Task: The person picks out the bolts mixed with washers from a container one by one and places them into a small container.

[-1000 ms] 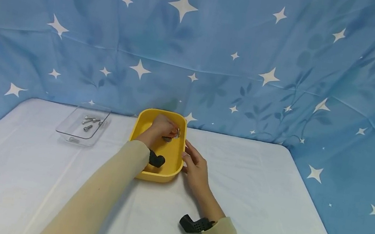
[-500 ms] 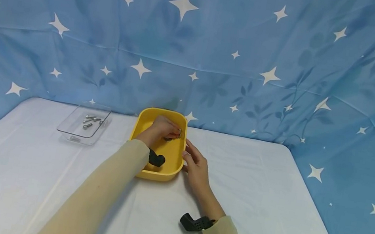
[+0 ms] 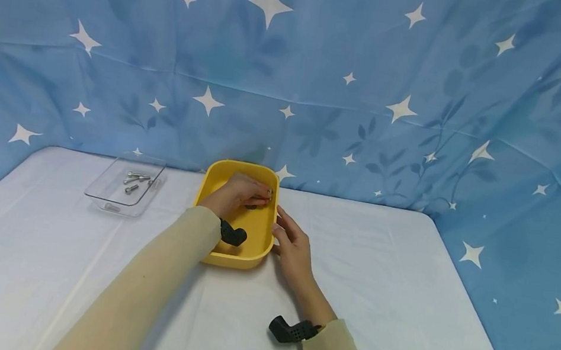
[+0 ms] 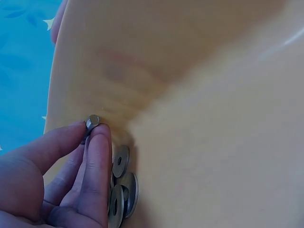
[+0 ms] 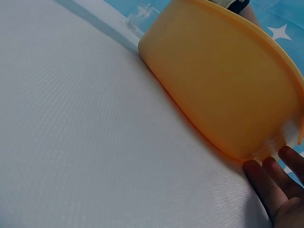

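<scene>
A small metal bolt (image 4: pixel 92 121) pinched at its head between thumb and fingertip of the left hand (image 3: pixel 241 192), deep inside the yellow tray (image 3: pixel 256 242) near its far right corner; shank hidden behind the fingers (image 4: pixel 97 161). Just below, several flat steel washers (image 4: pixel 121 183) stacked on edge against the tray's inner wall, partly covered by the same fingers, exact count hard to make out. Right hand (image 3: pixel 292 250) laid flat against the tray's outer right wall, fingers straight and close together, touching the rim; only fingertips (image 5: pixel 266 183) visible in the wrist view, the rest cut off. Farther left on the white table (image 3: pixel 401 311), well apart, a clear plastic tray (image 3: pixel 115 199) holding a few more bolts (image 3: pixel 135 181), small and indistinct. Blue star-print cloth (image 3: pixel 329 56) behind.
</scene>
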A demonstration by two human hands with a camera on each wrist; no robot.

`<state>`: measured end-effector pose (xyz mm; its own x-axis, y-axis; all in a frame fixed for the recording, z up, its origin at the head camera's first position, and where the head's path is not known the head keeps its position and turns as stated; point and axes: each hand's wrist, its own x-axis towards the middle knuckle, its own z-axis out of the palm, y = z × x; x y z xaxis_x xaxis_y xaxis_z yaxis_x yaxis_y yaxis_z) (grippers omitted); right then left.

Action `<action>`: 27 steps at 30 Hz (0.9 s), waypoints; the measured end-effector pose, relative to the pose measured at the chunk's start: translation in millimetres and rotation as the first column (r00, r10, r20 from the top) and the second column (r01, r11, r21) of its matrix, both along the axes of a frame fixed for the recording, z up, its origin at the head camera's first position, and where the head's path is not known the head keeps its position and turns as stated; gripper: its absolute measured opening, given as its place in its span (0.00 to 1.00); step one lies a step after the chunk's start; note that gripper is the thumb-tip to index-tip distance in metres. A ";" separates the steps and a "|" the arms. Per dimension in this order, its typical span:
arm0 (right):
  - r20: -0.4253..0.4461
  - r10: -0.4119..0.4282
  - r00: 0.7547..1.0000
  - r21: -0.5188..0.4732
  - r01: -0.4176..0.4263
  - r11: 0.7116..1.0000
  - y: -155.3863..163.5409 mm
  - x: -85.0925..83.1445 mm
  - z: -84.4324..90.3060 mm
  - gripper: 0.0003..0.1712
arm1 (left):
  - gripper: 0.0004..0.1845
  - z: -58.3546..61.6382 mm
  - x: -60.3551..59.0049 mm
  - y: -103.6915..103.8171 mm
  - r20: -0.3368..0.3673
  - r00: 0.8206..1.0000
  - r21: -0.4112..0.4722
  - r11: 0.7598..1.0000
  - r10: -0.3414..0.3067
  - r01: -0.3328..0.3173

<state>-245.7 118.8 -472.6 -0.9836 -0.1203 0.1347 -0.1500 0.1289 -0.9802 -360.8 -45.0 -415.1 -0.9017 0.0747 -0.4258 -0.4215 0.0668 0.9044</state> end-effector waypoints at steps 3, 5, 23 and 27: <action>0.004 0.001 1.000 0.008 -0.001 1.000 -2.0 0.5 1.0 0.27 | 0.13 0.7 0.9 -2.0 -0.003 1.000 -0.004 1.000 -0.001 0.001; 0.005 0.003 1.000 0.005 -0.003 1.000 -3.2 0.8 1.2 0.27 | 0.13 1.8 1.7 -3.3 -0.002 1.000 -0.006 1.000 -0.003 0.003; -0.006 0.000 1.000 0.006 0.000 1.000 -3.6 1.8 2.3 0.27 | 0.15 23.0 8.4 -18.8 -0.033 0.992 -0.131 0.985 -0.120 0.114; -0.001 0.002 1.000 -0.003 -0.002 1.000 -1.4 0.8 2.3 0.27 | 0.17 33.6 12.7 -28.5 -0.045 0.988 -0.172 0.975 -0.147 0.137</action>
<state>-244.9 117.5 -470.3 -0.9831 -0.1221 0.1363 -0.1516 0.1256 -0.9804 -348.1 -73.5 -381.5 -0.9102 0.1351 -0.3915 -0.3450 0.2754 0.8973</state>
